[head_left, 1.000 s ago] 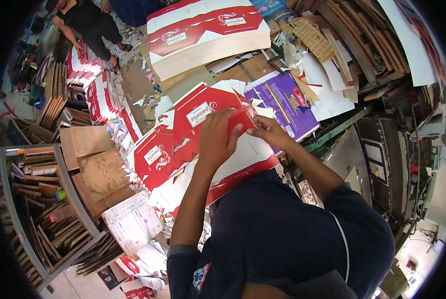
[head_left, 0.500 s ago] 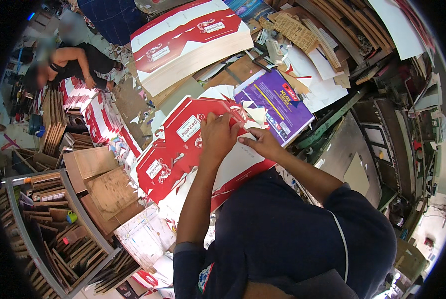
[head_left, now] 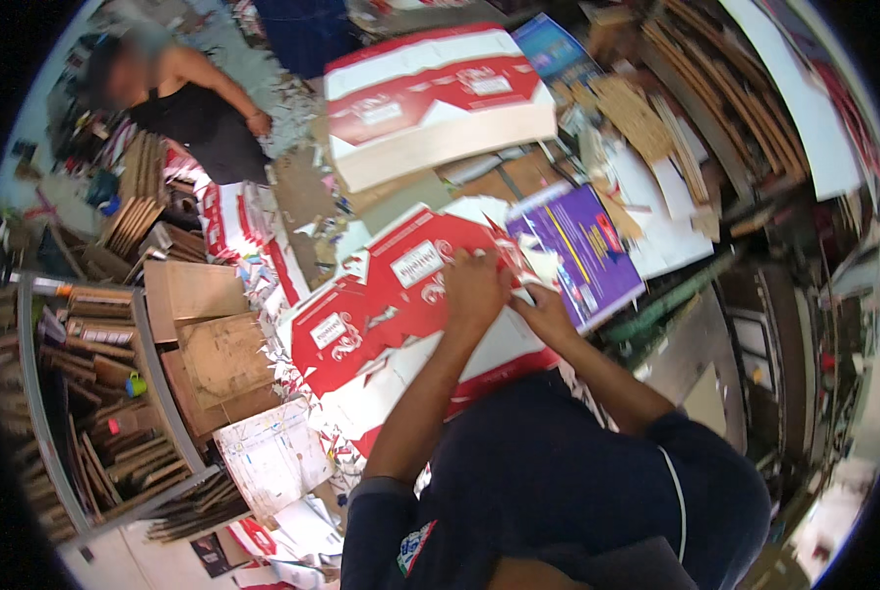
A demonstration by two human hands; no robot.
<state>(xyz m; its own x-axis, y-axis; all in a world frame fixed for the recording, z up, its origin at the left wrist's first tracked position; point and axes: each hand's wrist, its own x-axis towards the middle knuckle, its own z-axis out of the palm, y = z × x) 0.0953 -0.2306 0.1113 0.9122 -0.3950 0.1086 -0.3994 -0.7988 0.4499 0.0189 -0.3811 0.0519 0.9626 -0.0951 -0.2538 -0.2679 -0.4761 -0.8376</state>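
A stack of red and white printed cardboard sheets (head_left: 381,310) with cut-out, jagged edges lies in front of me. My left hand (head_left: 474,290) rests on its right part with curled fingers, gripping near the trimmed edge. Beside it, my right hand (head_left: 546,313) is closed on the same edge, thumb towards the left hand. Torn white scrap strips (head_left: 538,261) stick out just beyond both hands. Motion blur softens the fingertips, and what lies under them is partly hidden.
Behind is a tall stack of uncut printed sheets (head_left: 440,108). A purple printed sheet (head_left: 582,251) lies to the right. Wooden boards fill a metal rack (head_left: 140,393) on the left. Another person (head_left: 199,108) is at far left. A green-edged machine (head_left: 676,305) stands right.
The view has turned, so the sheets and both hands appear farther right and lower. The hands keep to the same edge of the stack. The other person looks more raised.
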